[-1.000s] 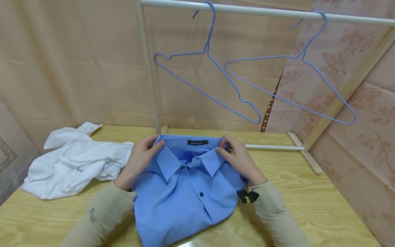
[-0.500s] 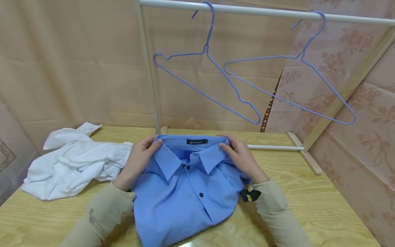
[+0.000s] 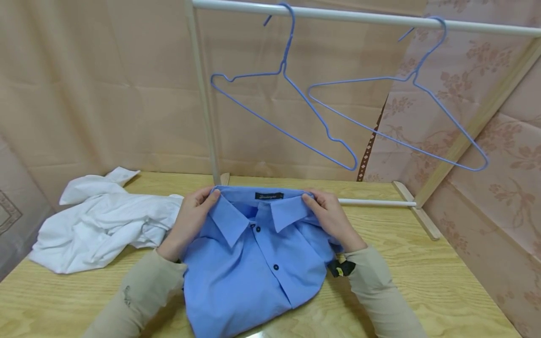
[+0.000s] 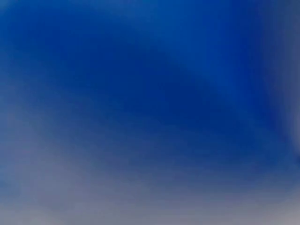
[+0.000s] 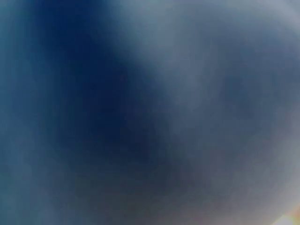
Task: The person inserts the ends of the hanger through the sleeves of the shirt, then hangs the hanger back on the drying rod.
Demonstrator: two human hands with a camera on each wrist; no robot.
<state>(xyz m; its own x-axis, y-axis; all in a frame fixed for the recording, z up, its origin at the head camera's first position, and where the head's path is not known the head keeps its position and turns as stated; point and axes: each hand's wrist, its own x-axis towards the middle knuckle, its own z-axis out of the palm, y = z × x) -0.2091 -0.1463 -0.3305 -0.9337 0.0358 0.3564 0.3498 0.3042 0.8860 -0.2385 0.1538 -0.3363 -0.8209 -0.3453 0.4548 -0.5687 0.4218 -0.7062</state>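
Observation:
A blue collared shirt [image 3: 249, 281] with dark buttons lies front up, its collar raised toward the rack. At the collar's left end my left hand [image 3: 190, 218] pinches the fabric, thumb on top and fingers behind. My right hand [image 3: 331, 218] grips the opposite end of the collar the same way. Between the hands a black label [image 3: 269, 195] shows inside the neckband. Both wrist views are filled with blurred blue cloth, so no fingers show there.
A crumpled white garment [image 3: 105, 225] lies on the wooden table [image 3: 422, 281] at the left. Behind the shirt stands a rack with a white rail [image 3: 363, 16]. A left blue hanger [image 3: 274, 124] and a right blue hanger [image 3: 448, 108] hang from it.
My right hand has shifted its hold slightly outward along the collar, and the right collar flap has turned and lifted a little. The left hand has hardly moved.

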